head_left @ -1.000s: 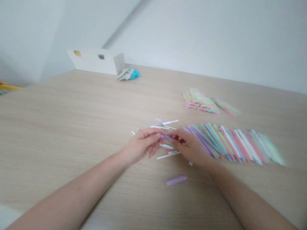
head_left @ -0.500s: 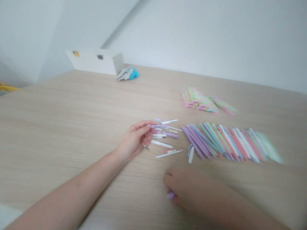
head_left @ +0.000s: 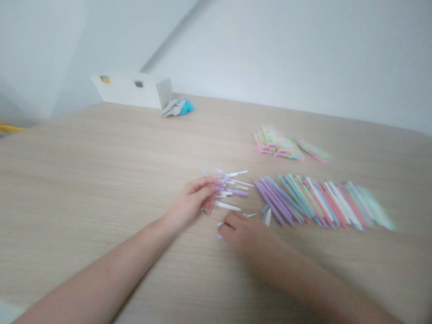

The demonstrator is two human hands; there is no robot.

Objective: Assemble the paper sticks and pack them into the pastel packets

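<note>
My left hand (head_left: 189, 199) pinches a slim purple pen part (head_left: 224, 180) between thumb and fingers, over a scatter of loose pen parts. Among these are a white tube (head_left: 228, 206) and a purple barrel (head_left: 238, 192). Closer to me, my right hand (head_left: 245, 233) is closed, palm down, beside the scatter. A bit of a purple piece (head_left: 220, 236) shows at its fingertips; the rest is hidden by the fingers. To the right lies a slanted row of pens (head_left: 324, 202) in purple, blue, green, pink and white.
Behind the pens are stacked pink-and-green packets (head_left: 276, 143), with a single packet (head_left: 313, 150) at their right. A white box (head_left: 130, 92) stands at the back left, grey-and-blue gloves (head_left: 178, 107) beside it. A short white piece (head_left: 267, 217) lies by the row's near left end.
My right hand has moved forward and slightly left, up to the loose parts, with the purple piece. The purple part in my left hand has tilted upward.
</note>
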